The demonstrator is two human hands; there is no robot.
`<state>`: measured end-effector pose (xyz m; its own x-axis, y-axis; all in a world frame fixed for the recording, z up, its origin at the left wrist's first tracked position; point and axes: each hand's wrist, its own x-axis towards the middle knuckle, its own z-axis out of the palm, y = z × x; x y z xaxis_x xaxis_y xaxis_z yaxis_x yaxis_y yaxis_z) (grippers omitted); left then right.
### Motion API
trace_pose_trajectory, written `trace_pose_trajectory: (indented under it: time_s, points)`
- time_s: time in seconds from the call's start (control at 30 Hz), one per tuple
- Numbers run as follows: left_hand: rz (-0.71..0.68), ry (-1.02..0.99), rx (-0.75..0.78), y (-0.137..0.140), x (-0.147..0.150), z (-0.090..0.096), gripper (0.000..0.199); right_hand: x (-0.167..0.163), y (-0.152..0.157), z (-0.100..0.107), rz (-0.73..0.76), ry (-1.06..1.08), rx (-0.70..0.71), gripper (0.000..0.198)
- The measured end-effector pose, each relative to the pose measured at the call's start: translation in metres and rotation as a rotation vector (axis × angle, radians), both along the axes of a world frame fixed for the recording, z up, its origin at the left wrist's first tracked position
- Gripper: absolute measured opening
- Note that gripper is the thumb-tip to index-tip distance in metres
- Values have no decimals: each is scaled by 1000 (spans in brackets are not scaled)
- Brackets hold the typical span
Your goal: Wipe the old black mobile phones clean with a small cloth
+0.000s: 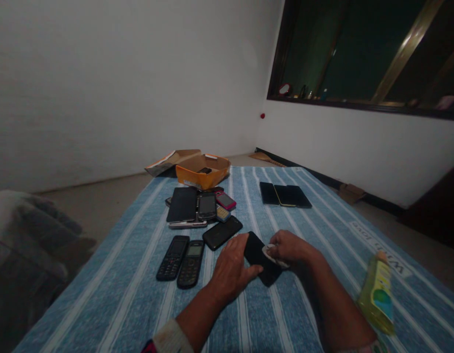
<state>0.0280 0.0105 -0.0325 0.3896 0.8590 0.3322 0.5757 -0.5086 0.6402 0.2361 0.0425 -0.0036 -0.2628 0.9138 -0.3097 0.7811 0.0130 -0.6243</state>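
We see left hand (pixel 231 261) fingers half-spread, resting against the phone (pixel 255 250), near centre; right hand (pixel 286 245) fingers pinch a white wad (pixel 265 251) on it. Skid risk: loose left hold, hard push.

On the blue-and-white striped cloth (pixel 131 299), along its right side, the word "With" can be made out upside down in grey letters on a pale band (pixel 383 252), followed by a blurrier word that seems to be "love". Print is borne by the yellow-green label (pixel 382 289) of the clear plastic bottle of yellowish liquid (pixel 372 311), but it cannot be read; the key markings on the two black bar-shaped keypad phones (pixel 190 264) are likewise too small to be deciphered.
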Motion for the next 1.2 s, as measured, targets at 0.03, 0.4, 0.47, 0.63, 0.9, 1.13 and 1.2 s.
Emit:
trace_pose_trajectory:
  time_s: [0.03,0.4,0.47,0.63,0.9,1.13,1.2]
  points:
    - [-11,18,-4,-1,1,4,60,-5,-2,1,14,-6,-21,9]
    - [-136,108,-58,4,-2,-10,103,-29,-11,20,130,-227,195,18]
    - [-140,117,-91,5,-3,-13,109,-38,-15,21,122,-333,290,24]
    - [-148,141,-154,5,-6,-15,122,-61,-21,11,82,-532,387,28]
    - [-227,178,-169,4,-16,-15,125,-61,-23,-20,-47,-616,655,21]
    - [-275,178,-178,1,-30,-26,124,-68,-33,-39,3,-525,848,15]
    - [-295,156,-144,2,-32,-30,123,-65,-39,-44,23,-425,849,15]
